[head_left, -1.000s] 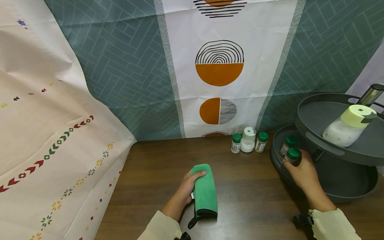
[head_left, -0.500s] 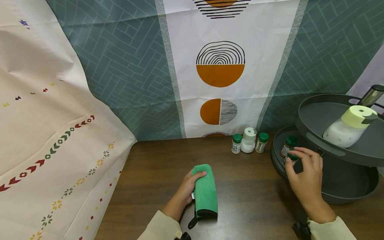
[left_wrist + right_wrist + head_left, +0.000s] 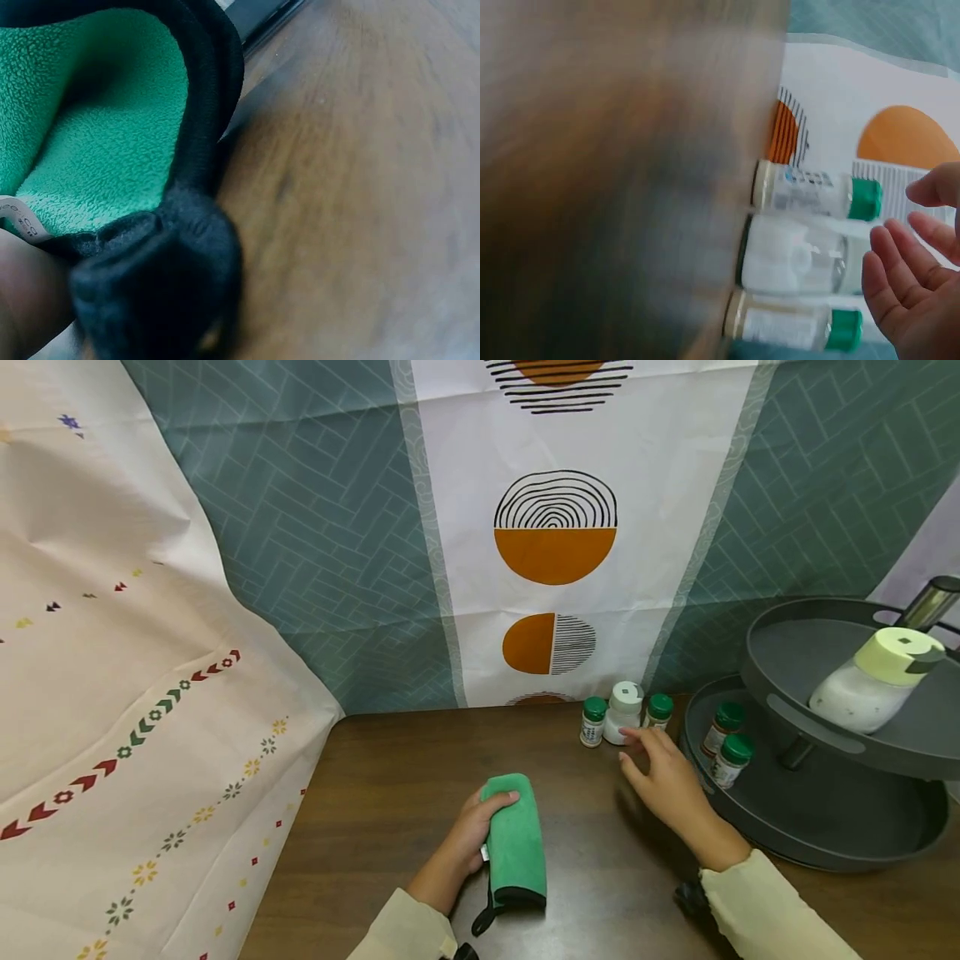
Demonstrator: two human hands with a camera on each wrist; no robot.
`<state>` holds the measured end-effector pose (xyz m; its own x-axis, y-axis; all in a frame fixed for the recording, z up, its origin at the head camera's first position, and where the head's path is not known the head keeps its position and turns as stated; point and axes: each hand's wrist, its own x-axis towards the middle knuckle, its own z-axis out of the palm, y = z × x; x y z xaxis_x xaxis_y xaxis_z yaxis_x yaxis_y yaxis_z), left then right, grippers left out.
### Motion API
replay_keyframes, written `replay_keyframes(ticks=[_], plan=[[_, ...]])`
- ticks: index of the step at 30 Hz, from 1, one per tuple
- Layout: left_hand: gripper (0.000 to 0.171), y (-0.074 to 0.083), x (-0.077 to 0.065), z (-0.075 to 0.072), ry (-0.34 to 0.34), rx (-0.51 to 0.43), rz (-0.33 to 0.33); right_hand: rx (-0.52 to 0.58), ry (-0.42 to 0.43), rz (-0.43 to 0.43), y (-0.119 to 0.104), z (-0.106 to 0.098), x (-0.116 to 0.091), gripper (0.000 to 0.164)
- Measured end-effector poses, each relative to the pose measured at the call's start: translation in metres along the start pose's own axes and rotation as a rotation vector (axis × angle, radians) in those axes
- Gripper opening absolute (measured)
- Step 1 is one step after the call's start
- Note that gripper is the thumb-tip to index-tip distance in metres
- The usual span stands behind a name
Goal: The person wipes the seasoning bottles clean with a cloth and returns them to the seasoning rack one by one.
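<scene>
My left hand (image 3: 474, 831) grips a folded green cloth (image 3: 517, 835) with black edging and a black loop; in the left wrist view the cloth (image 3: 112, 120) fills the upper left. Nothing is held in my right hand (image 3: 671, 785), which hovers over the table before three containers, its fingers loosely bent. These are a green-capped spice jar (image 3: 592, 722), a white-capped jar (image 3: 622, 714) of white contents, and another green-capped spice jar (image 3: 657, 710), partly behind the fingers. In the right wrist view my right hand (image 3: 915, 285) appears apart from the white-capped jar (image 3: 795, 255).
At the right stands a dark two-tier round tray (image 3: 847, 835). Two green-capped jars (image 3: 731, 760) stand on its lower tier near the left rim. Its upper tier (image 3: 795, 643) overhangs and carries a yellow-capped white jar (image 3: 870, 681). A patterned curtain (image 3: 360, 568) hangs behind the table.
My right hand has let go of the green-capped jar on the lower tier and moved left toward the containers by the curtain. The left hand and cloth stay in place.
</scene>
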<state>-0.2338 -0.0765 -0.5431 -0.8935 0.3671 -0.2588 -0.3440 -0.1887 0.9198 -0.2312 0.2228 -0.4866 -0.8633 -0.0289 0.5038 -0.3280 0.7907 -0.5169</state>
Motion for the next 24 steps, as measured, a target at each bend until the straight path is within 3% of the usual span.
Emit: replay_keyframes(ticks=[9, 16, 24], plan=[[0.047, 0.0, 0.002, 0.001, 0.011, 0.011, 0.015, -0.038, -0.11, 0.04, -0.002, 0.023, 0.042, 0.058], [0.046, -0.002, 0.003, 0.002, -0.008, -0.014, 0.009, -0.073, -0.159, 0.089, 0.003, 0.03, 0.054, 0.062], [0.041, -0.002, 0.004, 0.001, -0.026, -0.036, 0.012, -0.065, -0.105, 0.115, 0.008, 0.039, 0.058, 0.054]])
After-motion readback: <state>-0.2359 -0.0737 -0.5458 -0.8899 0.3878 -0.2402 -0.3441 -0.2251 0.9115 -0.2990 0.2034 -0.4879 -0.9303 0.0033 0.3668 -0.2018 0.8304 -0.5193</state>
